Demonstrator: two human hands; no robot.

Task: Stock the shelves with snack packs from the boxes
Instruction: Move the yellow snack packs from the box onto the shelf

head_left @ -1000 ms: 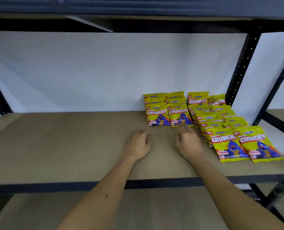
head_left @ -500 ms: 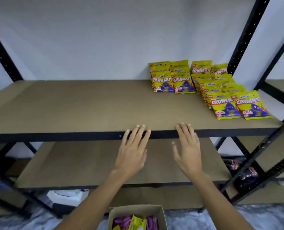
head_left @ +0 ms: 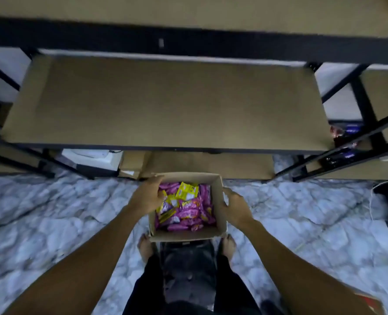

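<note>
Left hand (head_left: 148,196) and right hand (head_left: 235,206), fingers curled over opposite walls of open cardboard box (head_left: 186,235) (pink and yellow snack packs (head_left: 185,208) inside) on floor below lower shelf (head_left: 165,105)

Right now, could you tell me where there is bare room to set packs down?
The middle shelf shows bare board between its black front rail and back edge. The box is crowded with packs, left hand and right hand at its walls.
</note>
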